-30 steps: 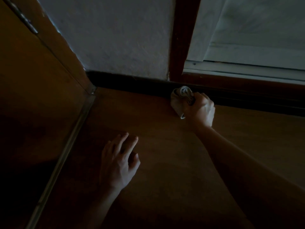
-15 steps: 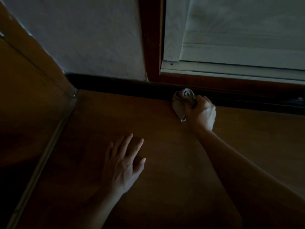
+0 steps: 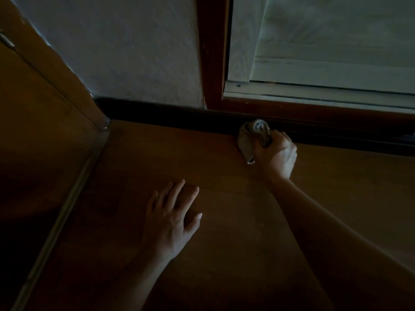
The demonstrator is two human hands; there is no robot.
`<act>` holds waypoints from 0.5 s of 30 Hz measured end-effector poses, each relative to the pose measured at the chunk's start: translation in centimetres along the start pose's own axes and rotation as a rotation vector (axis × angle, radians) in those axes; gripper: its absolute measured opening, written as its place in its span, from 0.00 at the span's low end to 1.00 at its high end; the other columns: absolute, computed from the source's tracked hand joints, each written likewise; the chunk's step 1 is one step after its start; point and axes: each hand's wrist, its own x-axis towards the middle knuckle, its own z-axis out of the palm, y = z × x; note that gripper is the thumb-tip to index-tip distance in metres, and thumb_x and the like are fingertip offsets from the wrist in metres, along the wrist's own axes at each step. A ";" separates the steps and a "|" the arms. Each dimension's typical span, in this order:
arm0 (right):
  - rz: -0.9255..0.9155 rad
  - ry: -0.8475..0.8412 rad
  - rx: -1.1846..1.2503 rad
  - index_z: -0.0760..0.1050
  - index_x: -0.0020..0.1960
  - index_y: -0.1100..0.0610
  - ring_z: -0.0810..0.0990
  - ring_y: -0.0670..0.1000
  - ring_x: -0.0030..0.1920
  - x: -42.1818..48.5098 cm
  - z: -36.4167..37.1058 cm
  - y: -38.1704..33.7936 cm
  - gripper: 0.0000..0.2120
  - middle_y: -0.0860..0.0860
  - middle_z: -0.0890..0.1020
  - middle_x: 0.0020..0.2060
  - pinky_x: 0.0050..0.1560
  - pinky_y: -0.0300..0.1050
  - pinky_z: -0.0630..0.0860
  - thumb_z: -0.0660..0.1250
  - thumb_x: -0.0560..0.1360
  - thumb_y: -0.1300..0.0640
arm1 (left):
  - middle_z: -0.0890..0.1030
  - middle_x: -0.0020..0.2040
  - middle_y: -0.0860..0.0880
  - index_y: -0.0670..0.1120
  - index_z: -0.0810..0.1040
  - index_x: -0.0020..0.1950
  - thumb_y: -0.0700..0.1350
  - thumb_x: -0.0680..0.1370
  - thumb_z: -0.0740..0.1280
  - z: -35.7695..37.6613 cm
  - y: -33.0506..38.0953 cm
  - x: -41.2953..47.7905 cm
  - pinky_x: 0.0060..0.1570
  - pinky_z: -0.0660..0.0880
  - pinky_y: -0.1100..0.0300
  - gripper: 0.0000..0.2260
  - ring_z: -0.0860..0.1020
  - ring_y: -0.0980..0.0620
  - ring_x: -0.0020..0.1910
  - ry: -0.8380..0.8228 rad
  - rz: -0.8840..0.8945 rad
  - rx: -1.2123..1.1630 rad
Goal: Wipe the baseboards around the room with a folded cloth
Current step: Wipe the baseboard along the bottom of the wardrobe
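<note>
A dark baseboard (image 3: pixel 157 114) runs along the foot of the white wall and on under a red-brown frame. My right hand (image 3: pixel 279 156) grips a bunched grey cloth (image 3: pixel 249 140) and holds it against the baseboard just right of the frame's upright post. My left hand (image 3: pixel 173 217) lies flat on the wooden floor with its fingers spread, well left of and nearer to me than the cloth. The room is dim.
A wooden door or panel (image 3: pixel 38 122) stands at the left, with a metal threshold strip (image 3: pixel 67 209) running along the floor. A red-brown post (image 3: pixel 212 52) and pale sliding panels (image 3: pixel 325 41) fill the upper right. The wood floor (image 3: pixel 224 254) stretches toward me.
My right hand has slid the cloth rightward along the baseboard, past the post. My left hand has stretched its fingers out flat on the floor. The view has shifted right.
</note>
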 end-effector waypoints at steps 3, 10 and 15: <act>-0.082 -0.089 0.030 0.79 0.46 0.58 0.77 0.51 0.38 -0.1 1.4 -2.3 0.14 0.48 0.77 0.40 0.37 0.44 0.70 0.67 0.73 0.47 | 0.64 0.79 0.48 0.59 0.67 0.77 0.64 0.77 0.60 0.2 0.1 -0.1 0.73 0.56 0.40 0.28 0.63 0.42 0.77 0.011 -0.004 -0.020; -0.019 -0.030 0.016 0.80 0.46 0.58 0.80 0.54 0.40 -0.3 1.8 -1.6 0.10 0.51 0.80 0.42 0.38 0.44 0.69 0.69 0.73 0.51 | 0.67 0.78 0.48 0.59 0.70 0.76 0.64 0.75 0.64 0.1 0.0 -0.1 0.73 0.59 0.40 0.29 0.65 0.42 0.76 0.049 -0.010 -0.044; -0.073 -0.137 0.068 0.79 0.47 0.59 0.76 0.51 0.39 -0.8 3.3 -5.0 0.25 0.51 0.79 0.43 0.37 0.46 0.71 0.58 0.69 0.37 | 0.69 0.76 0.48 0.59 0.72 0.74 0.63 0.74 0.68 0.2 0.5 0.2 0.72 0.61 0.38 0.28 0.67 0.43 0.74 0.059 -0.047 -0.048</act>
